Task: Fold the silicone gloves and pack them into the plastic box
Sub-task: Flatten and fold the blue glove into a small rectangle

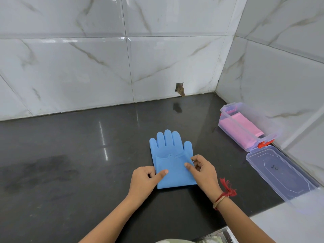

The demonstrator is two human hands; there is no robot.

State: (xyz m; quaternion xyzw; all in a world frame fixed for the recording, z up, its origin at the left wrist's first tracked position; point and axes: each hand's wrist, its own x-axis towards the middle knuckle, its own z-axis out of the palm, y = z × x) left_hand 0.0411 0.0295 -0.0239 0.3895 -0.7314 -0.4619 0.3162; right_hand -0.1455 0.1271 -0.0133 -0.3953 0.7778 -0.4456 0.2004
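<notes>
A blue silicone glove [171,149] lies flat on the black counter, fingers pointing away from me, with its cuff end folded up over the palm. My left hand [145,179] pinches the folded cuff's left edge, thumb on top. My right hand [203,171] pinches the right edge in the same way. At the right, against the side wall, stands the clear plastic box [226,113] with folded pink gloves [240,127] inside. Its clear lid [278,171] lies flat on the counter nearer to me, joined to the box at a red clasp [264,143].
The black counter [78,155] stretches left of the glove and ends at white marble-tiled walls behind and to the right. A small hole [179,88] is cut in the back wall tile. A pale ledge [289,223] borders the counter at the lower right.
</notes>
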